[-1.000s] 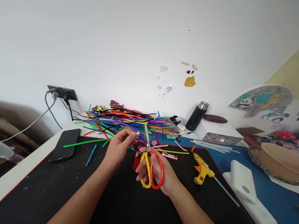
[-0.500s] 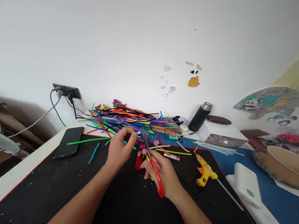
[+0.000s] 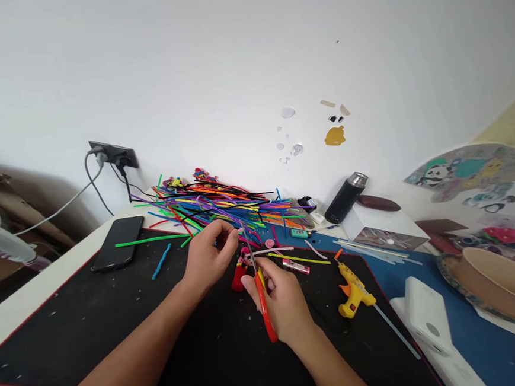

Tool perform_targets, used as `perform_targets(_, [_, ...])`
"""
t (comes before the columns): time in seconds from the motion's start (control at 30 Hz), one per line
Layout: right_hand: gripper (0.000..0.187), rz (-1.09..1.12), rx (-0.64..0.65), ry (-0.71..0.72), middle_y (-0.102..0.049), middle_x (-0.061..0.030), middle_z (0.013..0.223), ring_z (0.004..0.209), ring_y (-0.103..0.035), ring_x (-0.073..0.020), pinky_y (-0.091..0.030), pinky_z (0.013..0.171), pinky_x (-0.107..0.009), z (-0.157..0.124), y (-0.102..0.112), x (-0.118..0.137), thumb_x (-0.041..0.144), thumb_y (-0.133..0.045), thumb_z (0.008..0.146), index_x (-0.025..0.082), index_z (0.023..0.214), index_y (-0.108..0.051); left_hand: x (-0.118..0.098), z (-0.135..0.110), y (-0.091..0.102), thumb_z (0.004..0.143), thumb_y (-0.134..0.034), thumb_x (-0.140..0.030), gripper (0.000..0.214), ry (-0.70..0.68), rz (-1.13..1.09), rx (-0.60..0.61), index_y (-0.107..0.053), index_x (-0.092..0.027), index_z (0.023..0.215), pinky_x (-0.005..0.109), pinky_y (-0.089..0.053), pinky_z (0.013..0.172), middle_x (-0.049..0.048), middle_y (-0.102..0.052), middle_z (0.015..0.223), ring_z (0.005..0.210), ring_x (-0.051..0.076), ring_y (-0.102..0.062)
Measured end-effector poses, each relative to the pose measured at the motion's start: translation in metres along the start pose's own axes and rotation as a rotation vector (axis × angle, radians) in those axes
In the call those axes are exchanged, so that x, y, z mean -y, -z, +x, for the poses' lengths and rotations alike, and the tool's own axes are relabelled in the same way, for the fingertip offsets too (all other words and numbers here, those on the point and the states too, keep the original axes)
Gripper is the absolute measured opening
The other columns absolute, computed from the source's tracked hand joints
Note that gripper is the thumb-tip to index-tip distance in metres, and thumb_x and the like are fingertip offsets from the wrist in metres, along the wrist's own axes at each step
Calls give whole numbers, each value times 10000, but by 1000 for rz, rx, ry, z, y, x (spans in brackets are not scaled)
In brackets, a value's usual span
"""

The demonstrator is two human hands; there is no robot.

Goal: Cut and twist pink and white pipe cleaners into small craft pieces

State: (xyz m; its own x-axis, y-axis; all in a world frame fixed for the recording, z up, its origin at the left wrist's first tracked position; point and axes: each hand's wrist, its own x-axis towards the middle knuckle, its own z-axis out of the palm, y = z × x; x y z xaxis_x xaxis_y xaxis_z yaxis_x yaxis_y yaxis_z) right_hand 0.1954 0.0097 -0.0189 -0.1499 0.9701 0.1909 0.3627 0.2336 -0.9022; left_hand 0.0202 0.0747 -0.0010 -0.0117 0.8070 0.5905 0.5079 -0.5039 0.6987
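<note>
head view. the bowl (image 3: 505, 283), tan and broad, sits at the right edge of the table (image 3: 38, 293), tipped toward the camera; its inside shows only bare wall. a white box (image 3: 383, 228) stands behind the glue gun (image 3: 352, 292), lid shut, with a dark flask (image 3: 346, 197) leaning just beside it, cap on. a white power bank (image 3: 423, 314) lies near the bowl. any print on these is too small to read; a panda drawing (image 3: 438, 173) shows on the sheet at the right wall, without legible words.

the right hand (image 3: 284, 301) has its fingers curled tight around the red and yellow handles of the scissors (image 3: 262, 294), which stand over the black mat (image 3: 94, 325) at centre, blades nearly closed and pointing up and away. the left hand (image 3: 209, 259) hovers just left of the blade tips, thumb and forefinger pinched together at the near edge of the pile of pipe cleaners (image 3: 214, 205); whether a strand lies between them cannot be told. a small red figure (image 3: 239, 272) lies on the mat between the hands. a phone (image 3: 117, 242) rests at the mat's left edge.
</note>
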Motion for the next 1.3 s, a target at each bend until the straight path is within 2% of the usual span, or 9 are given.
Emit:
perform_targets(0.1, [284, -58, -11, 16, -745, -32, 849, 730, -687, -187, -548, 699, -265, 0, 0, 2, 406, -705, 952, 224, 1168, -738, 0, -2, 0, 945, -565, -271, 186, -35, 7, 18, -583, -210, 770, 235, -410, 591, -35, -595, 671, 605, 127, -529])
perform_targets(0.27, [268, -113, -30, 17, -746, -24, 812, 727, -701, -198, -548, 705, -261, 1, 1, 4, 402, -704, 951, 234, 1158, -735, -3, -3, 0, 940, -562, -266, 177, -81, 14, 39, -569, -216, 770, 232, -407, 574, -40, -588, 656, 584, 124, -515])
perform_targets(0.53, [279, -155, -62, 50, -759, -40, 902, 776, -706, -203, -539, 722, -263, 1, 2, 2, 355, -707, 942, 232, 1192, -731, -3, -4, -1, 937, -561, -248, 176, -103, 25, 43, -557, -218, 764, 227, -399, 559, -47, -569, 639, 563, 117, -503])
perform_targets(0.97, [279, -262, -59, 35, -731, -26, 809, 726, -675, -207, -490, 693, -281, 3, 6, 7, 435, -701, 951, 240, 1143, -758, -7, -3, 1, 942, -555, -250, 196, -124, 44, 62, -557, -225, 747, 240, -402, 563, -36, -583, 636, 563, 127, -506])
perform_targets(1.2, [289, -253, -56, 24, -752, -37, 809, 663, -648, -194, -463, 646, -278, 3, 6, 8, 430, -677, 960, 229, 1144, -773, -6, -4, 1, 953, -553, -277, 196, -117, 53, 75, -559, -224, 764, 252, -405, 577, -31, -581, 642, 574, 132, -512])
perform_targets(1.3, [295, -160, -43, -10, -737, -31, 788, 660, -635, -188, -465, 629, -275, 4, 5, 4, 453, -699, 945, 221, 1108, -780, -4, -4, 1, 955, -554, -277, 194, -94, 38, 79, -567, -219, 771, 255, -410, 591, -25, -589, 661, 593, 133, -522])
